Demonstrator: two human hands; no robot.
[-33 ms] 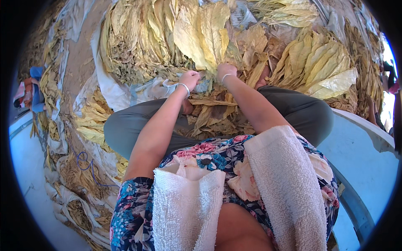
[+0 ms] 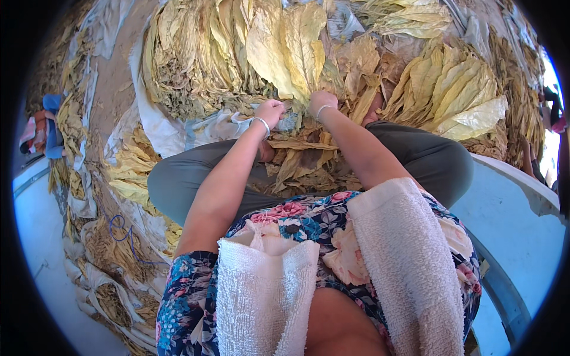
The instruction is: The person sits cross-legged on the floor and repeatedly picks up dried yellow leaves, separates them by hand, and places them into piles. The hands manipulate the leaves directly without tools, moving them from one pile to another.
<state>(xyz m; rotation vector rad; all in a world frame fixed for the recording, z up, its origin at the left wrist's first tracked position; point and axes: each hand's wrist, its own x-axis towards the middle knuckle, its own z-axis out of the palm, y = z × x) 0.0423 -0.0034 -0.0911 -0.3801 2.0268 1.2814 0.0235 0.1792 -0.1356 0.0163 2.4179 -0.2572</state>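
My right hand [image 2: 323,104] is closed at the stem end of large yellow dried tobacco leaves [image 2: 285,50], which fan out away from me. Just to its left, my left hand [image 2: 269,113] has its fingers pinched together; whatever is between them is too small to make out. A gap separates the two hands. Beyond my left hand lies a thick row of dried tobacco leaves [image 2: 199,53], yellow and brown. Brown leaf scraps [image 2: 303,160] cover the ground between my crossed legs.
A spread bundle of yellow leaves [image 2: 448,89] lies by my right knee, with another bundle [image 2: 407,18] farther off. White plastic sheeting [image 2: 157,127] runs along the left. A blue cord [image 2: 122,231] lies at lower left. Parts of other people [image 2: 52,127] show at both edges.
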